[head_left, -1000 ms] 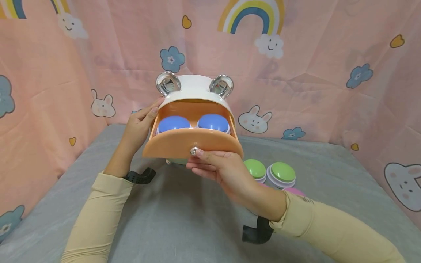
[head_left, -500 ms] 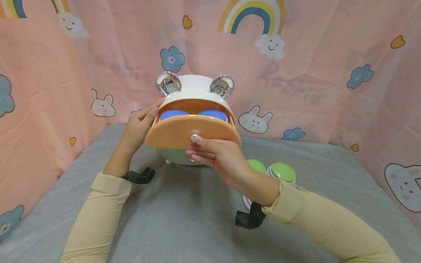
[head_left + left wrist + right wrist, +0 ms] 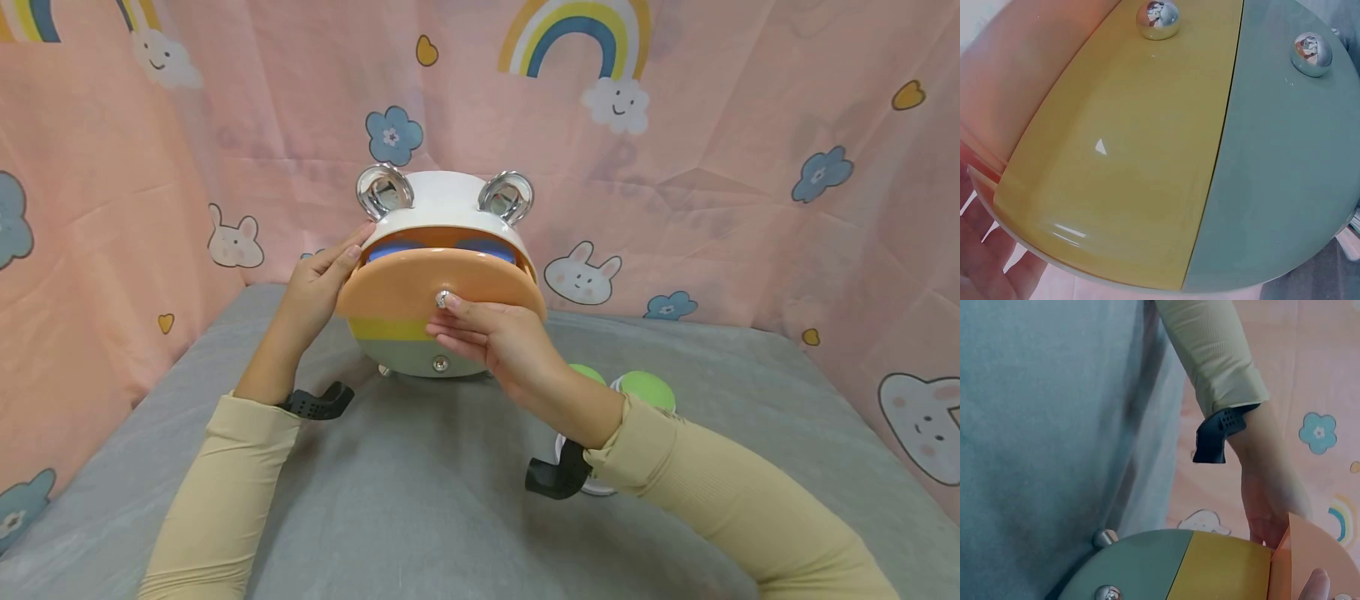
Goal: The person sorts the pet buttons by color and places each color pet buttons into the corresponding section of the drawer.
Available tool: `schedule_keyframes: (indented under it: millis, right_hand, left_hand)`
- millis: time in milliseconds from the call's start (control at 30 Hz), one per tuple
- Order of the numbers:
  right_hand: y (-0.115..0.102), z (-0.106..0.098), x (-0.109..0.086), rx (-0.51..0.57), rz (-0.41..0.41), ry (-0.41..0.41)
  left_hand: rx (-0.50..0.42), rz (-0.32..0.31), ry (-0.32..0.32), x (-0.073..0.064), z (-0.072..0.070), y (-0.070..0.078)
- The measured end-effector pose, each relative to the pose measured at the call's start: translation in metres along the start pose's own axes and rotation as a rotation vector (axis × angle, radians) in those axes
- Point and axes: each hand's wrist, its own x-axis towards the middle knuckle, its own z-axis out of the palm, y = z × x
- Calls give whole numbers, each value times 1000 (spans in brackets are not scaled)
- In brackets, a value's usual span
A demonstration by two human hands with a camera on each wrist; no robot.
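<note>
A small toy chest of drawers with a white rounded top (image 3: pixel 446 200) and two silver ring ears stands on the table. Its orange top drawer (image 3: pixel 397 287) is partly out, and the tops of two blue domed pieces (image 3: pixel 487 247) show inside. My right hand (image 3: pixel 510 337) pinches the drawer's silver knob (image 3: pixel 442 298), thumb uppermost. With its fingers laid along the chest's side, my left hand (image 3: pixel 318 287) steadies the left edge. Below, the yellow drawer (image 3: pixel 1129 144) and the grey-green drawer (image 3: pixel 1272 156) are closed, each with a silver knob.
Green domed pieces (image 3: pixel 647 389) lie on the grey cloth (image 3: pixel 420 483) to the right, partly hidden by my right forearm. A white-rimmed piece shows beneath that wrist. Behind the table hangs a pink printed curtain (image 3: pixel 697 217).
The orange drawer has slid inward and its front has risen in view, covering most of the blue pieces. My right hand moved with the knob; my left hand stayed.
</note>
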Motion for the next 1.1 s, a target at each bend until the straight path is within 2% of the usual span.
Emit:
schedule_keyframes:
  millis: [233, 467, 733, 1100]
  right_hand:
    - [-2, -1, 8, -4, -16, 7]
    - [-4, -4, 20, 21, -18, 18]
    - [-6, -4, 30, -21, -34, 19]
    - [-11, -4, 37, -57, -21, 40]
  left_hand:
    - [-1, -28, -1, 0, 1, 1]
    - [-18, -28, 7, 3, 2, -2]
    - [-34, -8, 12, 2, 1, -2]
    - [-40, -44, 15, 3, 1, 0]
